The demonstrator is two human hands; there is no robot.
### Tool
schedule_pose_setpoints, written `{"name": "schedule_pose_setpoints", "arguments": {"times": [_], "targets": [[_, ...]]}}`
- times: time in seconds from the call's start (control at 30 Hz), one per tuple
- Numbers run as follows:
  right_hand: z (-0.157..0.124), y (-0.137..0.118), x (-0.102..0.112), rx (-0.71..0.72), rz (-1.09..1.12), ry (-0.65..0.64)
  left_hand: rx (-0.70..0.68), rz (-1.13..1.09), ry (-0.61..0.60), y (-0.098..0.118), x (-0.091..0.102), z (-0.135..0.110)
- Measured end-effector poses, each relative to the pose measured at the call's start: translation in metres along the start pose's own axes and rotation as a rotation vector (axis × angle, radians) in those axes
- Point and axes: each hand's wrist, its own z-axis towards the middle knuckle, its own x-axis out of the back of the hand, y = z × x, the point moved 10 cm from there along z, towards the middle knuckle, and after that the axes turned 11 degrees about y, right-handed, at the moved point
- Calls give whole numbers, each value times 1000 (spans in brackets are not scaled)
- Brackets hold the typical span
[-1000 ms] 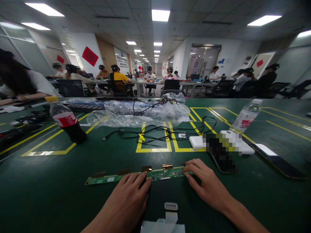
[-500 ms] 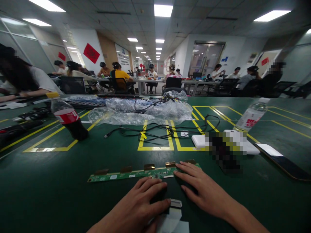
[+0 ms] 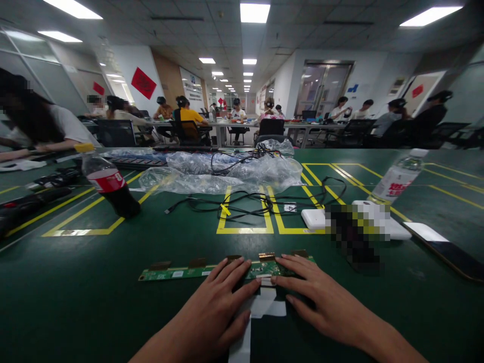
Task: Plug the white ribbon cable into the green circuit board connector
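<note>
Hands, two of them, bare, reach in from the bottom edge over one long, narrow green circuit board, (image 3: 191,273) which lies lengthwise across the near part of a dark green worktop. (image 3: 94,302) Five amber tabs show along the board's far edge. The left hand (image 3: 217,307) has its grip loose and wide, fingers spread, fingertips on the board's middle; the right hand (image 3: 321,302) is equally wide, fingertips towards the board's right end. Between the two index fingertips sits one pale connector (image 3: 266,281) at the board's near edge; whether it is plugged in, I cannot tell. One flat white ribbon cable (image 3: 264,302) runs from it down between the hands.

Beyond are two bottles: one cola bottle (image 3: 109,181) at left, one clear bottle (image 3: 399,176) at right. Near the clear one lie two white devices, (image 3: 313,219) one phone (image 3: 449,249) and one dark object (image 3: 351,247) blurred by pixels. Tangled black cable (image 3: 260,204) and crumpled clear plastic (image 3: 219,176) fill the centre. At least ten people (image 3: 192,116) sit in the room behind.
</note>
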Motion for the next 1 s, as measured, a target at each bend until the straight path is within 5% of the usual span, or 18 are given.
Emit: {"name": "schedule_pose_setpoints", "arguments": {"times": [1.0], "targets": [[1,-7,7,26,42,46,-52,-28,61,8,10,-2]]}}
